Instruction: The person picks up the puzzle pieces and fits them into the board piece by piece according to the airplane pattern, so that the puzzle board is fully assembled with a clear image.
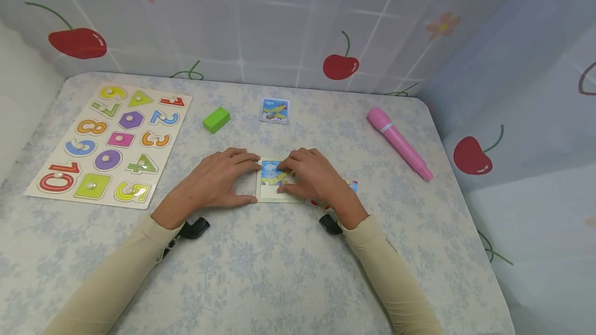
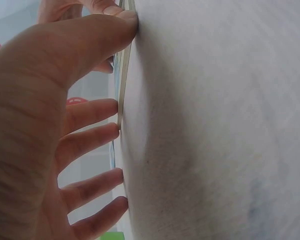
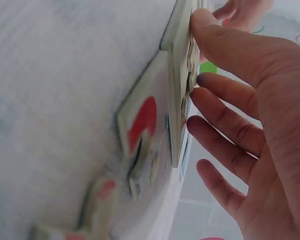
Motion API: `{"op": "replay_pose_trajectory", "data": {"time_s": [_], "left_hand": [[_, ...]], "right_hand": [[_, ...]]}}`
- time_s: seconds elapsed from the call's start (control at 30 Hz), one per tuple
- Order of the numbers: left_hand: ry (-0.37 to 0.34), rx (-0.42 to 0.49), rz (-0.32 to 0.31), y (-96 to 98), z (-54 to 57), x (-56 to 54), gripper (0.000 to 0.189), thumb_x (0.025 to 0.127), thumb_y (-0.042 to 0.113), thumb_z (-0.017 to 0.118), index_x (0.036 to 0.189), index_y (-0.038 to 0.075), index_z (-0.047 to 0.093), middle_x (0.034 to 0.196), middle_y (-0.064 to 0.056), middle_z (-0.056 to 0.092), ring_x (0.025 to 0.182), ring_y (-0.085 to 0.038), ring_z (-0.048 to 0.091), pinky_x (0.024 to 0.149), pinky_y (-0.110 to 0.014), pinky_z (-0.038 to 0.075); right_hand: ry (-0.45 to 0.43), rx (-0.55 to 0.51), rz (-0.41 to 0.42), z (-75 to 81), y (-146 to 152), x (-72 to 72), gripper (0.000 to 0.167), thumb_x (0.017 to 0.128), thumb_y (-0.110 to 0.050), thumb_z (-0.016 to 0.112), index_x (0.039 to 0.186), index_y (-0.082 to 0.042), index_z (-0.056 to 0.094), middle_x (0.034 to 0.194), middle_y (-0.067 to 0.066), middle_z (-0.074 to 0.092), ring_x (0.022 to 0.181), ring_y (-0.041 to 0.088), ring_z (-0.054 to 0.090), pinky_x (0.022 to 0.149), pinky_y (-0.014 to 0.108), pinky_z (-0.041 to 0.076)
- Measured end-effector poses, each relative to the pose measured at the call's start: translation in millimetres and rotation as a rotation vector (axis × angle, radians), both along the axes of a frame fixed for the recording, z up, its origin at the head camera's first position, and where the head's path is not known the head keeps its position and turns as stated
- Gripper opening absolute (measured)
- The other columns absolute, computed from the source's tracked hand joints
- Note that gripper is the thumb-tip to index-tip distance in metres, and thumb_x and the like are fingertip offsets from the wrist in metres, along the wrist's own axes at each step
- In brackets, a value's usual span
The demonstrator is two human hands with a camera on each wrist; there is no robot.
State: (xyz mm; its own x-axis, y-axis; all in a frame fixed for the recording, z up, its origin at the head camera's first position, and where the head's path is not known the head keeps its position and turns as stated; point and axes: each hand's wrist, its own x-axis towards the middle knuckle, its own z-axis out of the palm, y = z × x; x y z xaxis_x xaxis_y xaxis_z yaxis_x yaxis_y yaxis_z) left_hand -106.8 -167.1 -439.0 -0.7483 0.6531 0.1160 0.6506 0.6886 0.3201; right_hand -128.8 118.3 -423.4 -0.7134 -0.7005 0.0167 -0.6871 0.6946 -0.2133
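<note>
While the left hand (image 1: 219, 180) spans the left edge of the puzzle tray (image 1: 279, 201) at mid-frame, fingers wide, the right hand (image 1: 314, 177) sits over the picture pieces (image 1: 268, 172); pinching or pressing, cannot tell. Tray's bare strip (image 1: 270, 191), running left-right, lies below the right fingers, nearer that thumb; right end hidden.

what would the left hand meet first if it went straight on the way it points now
Most likely the puzzle tray: the left hand is right up against its left edge. Beyond that edge, the right hand lies roughly in line, though depth is hard to judge.
</note>
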Motion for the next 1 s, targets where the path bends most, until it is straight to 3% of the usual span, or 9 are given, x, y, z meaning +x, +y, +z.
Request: {"op": "replay_pose_trajectory", "data": {"time_s": [0.23, 0.6, 1.0], "left_hand": [[-0.007, 0.001, 0.002, 0.5, 0.3, 0.3, 0.076, 0.084, 0.062, 0.086, 0.143, 0.017, 0.070, 0.156, -0.003, 0.059, 0.146, -0.035, 0.050, 0.109, -0.058, 0.049], [0.008, 0.011, -0.005, 0.3, 1.6, 0.5, 0.076, 0.084, 0.062, 0.087, 0.142, 0.016, 0.071, 0.155, -0.004, 0.060, 0.145, -0.034, 0.051, 0.105, -0.059, 0.052], [0.004, 0.006, -0.003, 0.0, 1.2, 0.6, 0.076, 0.083, 0.062, 0.087, 0.142, 0.016, 0.070, 0.155, -0.004, 0.060, 0.146, -0.035, 0.050, 0.107, -0.059, 0.051]], "right_hand": [[0.007, -0.026, 0.019, 0.7, -0.3, 1.5, 0.037, 0.090, -0.045, 0.088, 0.116, -0.020, 0.080, 0.109, -0.003, 0.071, 0.102, 0.018, 0.065, 0.106, 0.048, 0.049], [-0.006, -0.005, 0.010, 4.8, -1.1, 3.4, 0.038, 0.092, -0.047, 0.086, 0.119, -0.021, 0.080, 0.113, -0.002, 0.071, 0.106, 0.020, 0.065, 0.107, 0.048, 0.049], [-0.025, -0.080, -0.011, 13.1, 10.2, -3.0, 0.029, 0.090, -0.036, 0.090, 0.114, -0.020, 0.083, 0.109, -0.004, 0.074, 0.103, 0.018, 0.067, 0.097, 0.043, 0.053]]}}
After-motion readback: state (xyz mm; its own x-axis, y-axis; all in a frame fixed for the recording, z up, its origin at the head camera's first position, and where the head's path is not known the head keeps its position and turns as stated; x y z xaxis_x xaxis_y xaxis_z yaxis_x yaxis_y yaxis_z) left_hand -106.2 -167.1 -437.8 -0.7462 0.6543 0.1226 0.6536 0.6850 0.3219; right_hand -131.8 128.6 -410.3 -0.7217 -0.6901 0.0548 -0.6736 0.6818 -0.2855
